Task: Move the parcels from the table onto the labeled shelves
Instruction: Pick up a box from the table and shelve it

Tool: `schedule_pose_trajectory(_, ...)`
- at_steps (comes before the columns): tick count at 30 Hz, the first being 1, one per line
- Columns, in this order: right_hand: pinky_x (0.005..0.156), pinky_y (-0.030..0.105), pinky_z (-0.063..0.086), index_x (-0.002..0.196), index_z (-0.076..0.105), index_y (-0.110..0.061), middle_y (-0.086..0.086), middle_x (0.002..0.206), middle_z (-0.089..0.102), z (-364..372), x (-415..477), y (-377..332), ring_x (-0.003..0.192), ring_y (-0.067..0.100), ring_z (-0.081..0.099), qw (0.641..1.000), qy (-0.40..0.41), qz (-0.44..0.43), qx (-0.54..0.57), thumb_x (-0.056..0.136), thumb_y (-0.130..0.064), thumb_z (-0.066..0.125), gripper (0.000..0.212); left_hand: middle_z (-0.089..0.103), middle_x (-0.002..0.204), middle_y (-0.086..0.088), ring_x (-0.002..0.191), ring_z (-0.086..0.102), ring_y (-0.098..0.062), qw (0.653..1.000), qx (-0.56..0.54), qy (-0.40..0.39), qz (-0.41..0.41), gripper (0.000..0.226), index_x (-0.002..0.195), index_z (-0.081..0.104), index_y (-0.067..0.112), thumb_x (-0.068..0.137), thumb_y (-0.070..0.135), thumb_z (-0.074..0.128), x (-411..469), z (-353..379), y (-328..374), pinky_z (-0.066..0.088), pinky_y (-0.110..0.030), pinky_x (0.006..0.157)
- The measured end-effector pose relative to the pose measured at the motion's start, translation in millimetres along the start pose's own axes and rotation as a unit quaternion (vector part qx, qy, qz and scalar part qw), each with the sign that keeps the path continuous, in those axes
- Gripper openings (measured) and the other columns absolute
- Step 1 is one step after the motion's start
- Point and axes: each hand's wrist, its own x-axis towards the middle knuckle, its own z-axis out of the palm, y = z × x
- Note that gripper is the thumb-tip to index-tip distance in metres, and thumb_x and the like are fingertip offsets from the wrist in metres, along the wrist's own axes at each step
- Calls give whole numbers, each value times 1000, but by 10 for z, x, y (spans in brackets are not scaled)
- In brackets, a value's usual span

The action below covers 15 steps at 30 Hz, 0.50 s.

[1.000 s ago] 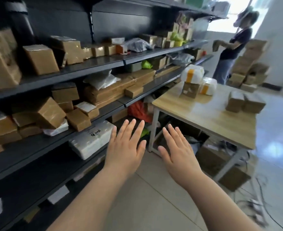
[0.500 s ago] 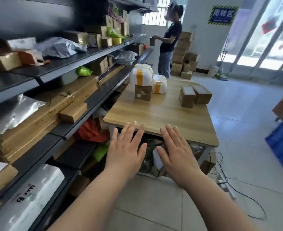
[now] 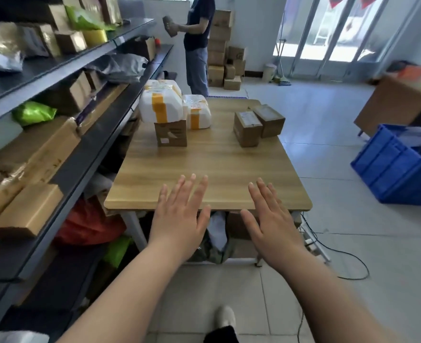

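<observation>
Now both your hands hold nothing: the left hand [image 3: 179, 219] and the right hand [image 3: 270, 219] are stretched flat, fingers wide, above the near edge of the table [image 3: 204, 167]. I judge you are at the reach step. The parcels [image 3: 197, 111] stand at the far half: a white pack [image 3: 160, 105] on a small box [image 3: 171, 133] at left, two brown boxes [image 3: 248, 128] touching at right. Next, step closer, take one, then turn to the shelves [image 3: 100, 137] on your left.

The table [image 3: 204, 169] carries six parcels: what look like three white foam parcels [image 3: 160, 108] [image 3: 166, 85] [image 3: 196, 112] bound with yellow tape, and three brown cardboard boxes [image 3: 171, 133] [image 3: 248, 128] [image 3: 270, 120]. One blue crate [image 3: 392, 169] sits on the floor. One other person [image 3: 198, 33] holds one small parcel [image 3: 169, 26].
</observation>
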Motion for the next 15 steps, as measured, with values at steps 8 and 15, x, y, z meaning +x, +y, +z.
schedule_pose_trajectory(8,117,29,-3,153,4,-29,-10,160,-9,46,1205,461,146,8,-14,1000,-5,18,11,100,-45,30,61,-10,161,7,146,-15,-11,1000,23,-18,-5,57,140,-27,36,100,47,13,1127,318,-87,-15,-36,115)
schedule_pose_trajectory(15,119,30,-2,153,4,-28,-11,160,-10,-127,2303,964,145,8,-15,1000,-16,7,3,100,-45,30,61,-5,161,7,147,-12,-11,1000,-4,5,-31,60,149,-14,34,99,45,19,2270,585,6,-12,-36,116)
